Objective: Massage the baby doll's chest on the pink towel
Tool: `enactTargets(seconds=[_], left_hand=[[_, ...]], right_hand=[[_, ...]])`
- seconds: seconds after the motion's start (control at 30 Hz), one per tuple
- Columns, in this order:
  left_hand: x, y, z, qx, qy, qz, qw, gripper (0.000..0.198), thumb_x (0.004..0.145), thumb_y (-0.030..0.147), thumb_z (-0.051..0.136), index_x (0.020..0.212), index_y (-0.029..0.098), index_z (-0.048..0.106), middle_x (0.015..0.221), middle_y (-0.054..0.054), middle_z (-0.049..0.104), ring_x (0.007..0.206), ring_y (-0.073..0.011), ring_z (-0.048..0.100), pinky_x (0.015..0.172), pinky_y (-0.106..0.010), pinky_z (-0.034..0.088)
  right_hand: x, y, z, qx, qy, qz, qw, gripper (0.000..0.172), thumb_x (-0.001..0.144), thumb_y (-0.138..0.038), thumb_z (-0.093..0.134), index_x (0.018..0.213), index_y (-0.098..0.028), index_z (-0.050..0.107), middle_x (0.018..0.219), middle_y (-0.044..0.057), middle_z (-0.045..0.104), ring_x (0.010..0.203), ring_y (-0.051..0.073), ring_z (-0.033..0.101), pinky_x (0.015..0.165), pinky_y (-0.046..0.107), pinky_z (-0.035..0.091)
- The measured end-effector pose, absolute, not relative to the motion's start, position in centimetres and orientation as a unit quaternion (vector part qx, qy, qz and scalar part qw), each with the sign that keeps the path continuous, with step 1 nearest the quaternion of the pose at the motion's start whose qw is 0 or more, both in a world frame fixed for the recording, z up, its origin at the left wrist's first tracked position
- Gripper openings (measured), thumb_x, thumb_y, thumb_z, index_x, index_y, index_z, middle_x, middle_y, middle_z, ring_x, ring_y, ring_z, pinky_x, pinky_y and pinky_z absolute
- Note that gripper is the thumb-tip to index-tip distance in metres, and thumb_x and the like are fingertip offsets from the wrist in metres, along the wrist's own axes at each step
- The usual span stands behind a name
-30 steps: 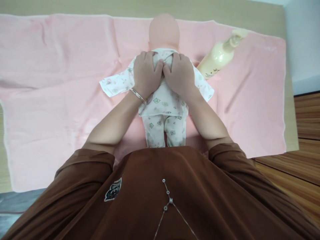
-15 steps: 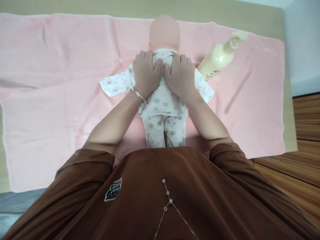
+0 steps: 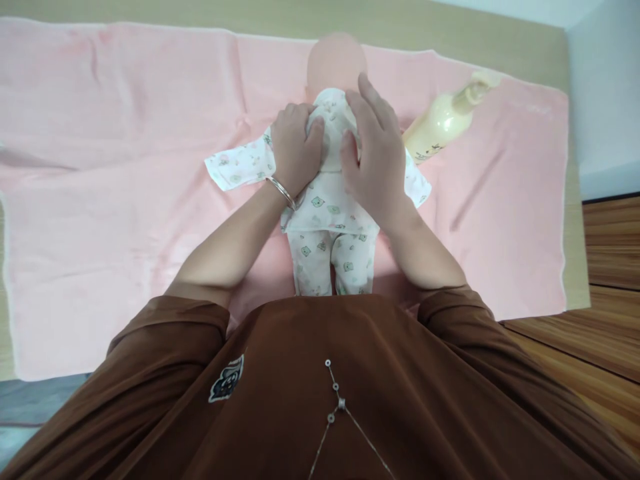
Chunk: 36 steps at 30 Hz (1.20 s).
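Note:
A baby doll [image 3: 333,200] in white pyjamas with small printed figures lies lengthwise in front of me, its bald head [image 3: 337,63] at the far end. No face shows on it. My left hand [image 3: 299,143] is closed over the doll's shoulder on the left side, thumb resting on its upper back. My right hand [image 3: 377,147] is open at the other shoulder, its fingers stretched toward the head and thumb apart. Out to the left lies a flat pyjama sleeve [image 3: 240,163]; the right sleeve [image 3: 417,181] is partly hidden behind my right hand.
A pink cloth [image 3: 125,200] with creases covers most of the light wooden table [image 3: 545,60]. To the right of the doll, a cream pump bottle [image 3: 443,123] lies tilted on the cloth. Wood-grain boards [image 3: 613,247] show beyond the table's right edge.
My right hand has loosened from the doll's shoulder, and its fingers have straightened toward the head. My left hand keeps its place on the other shoulder. The view has shifted slightly.

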State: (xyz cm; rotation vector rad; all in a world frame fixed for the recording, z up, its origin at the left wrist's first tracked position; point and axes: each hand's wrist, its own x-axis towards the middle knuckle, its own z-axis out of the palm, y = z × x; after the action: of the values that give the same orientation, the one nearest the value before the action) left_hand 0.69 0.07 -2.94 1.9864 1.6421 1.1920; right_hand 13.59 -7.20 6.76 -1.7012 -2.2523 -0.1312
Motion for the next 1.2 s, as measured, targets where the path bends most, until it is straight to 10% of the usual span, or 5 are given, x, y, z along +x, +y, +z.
enactTargets(seconds=[0.4, 0.6, 1.2], left_hand=[[0.8, 0.2, -2.9, 0.691, 0.591, 0.396, 0.127, 0.01, 0.091, 0.021, 0.046, 0.097, 0.028, 0.051, 0.096, -0.001, 0.054, 0.095, -0.0195, 0.045, 0.087, -0.039, 0.036], [0.7, -0.2, -2.7, 0.697, 0.569, 0.419, 0.119, 0.013, 0.093, 0.023, 0.042, 0.095, 0.026, 0.054, 0.096, -0.001, 0.055, 0.093, -0.02, 0.046, 0.087, -0.039, 0.037], [0.7, -0.1, -2.9, 0.69, 0.57, 0.427, 0.128, 0.012, 0.091, 0.022, 0.042, 0.093, 0.029, 0.052, 0.093, 0.0, 0.055, 0.092, -0.0186, 0.047, 0.084, -0.038, 0.038]], right_hand=[[14.4, -6.3, 5.6, -0.572, -0.793, -0.028, 0.209, 0.043, 0.093, -0.026, 0.023, 0.133, -0.015, 0.035, 0.147, 0.003, 0.022, 0.136, 0.008, 0.015, 0.115, 0.026, 0.021], [12.6, -7.1, 4.0, -0.597, -0.794, 0.019, 0.113, 0.053, 0.088, -0.027, 0.037, 0.139, -0.014, 0.029, 0.149, 0.006, 0.015, 0.138, 0.03, 0.006, 0.111, 0.053, 0.017], [13.2, -7.2, 6.0, -0.56, -0.808, -0.008, 0.183, 0.037, 0.09, -0.026, 0.032, 0.125, -0.025, 0.046, 0.148, -0.003, 0.017, 0.138, 0.013, 0.007, 0.113, 0.042, 0.024]])
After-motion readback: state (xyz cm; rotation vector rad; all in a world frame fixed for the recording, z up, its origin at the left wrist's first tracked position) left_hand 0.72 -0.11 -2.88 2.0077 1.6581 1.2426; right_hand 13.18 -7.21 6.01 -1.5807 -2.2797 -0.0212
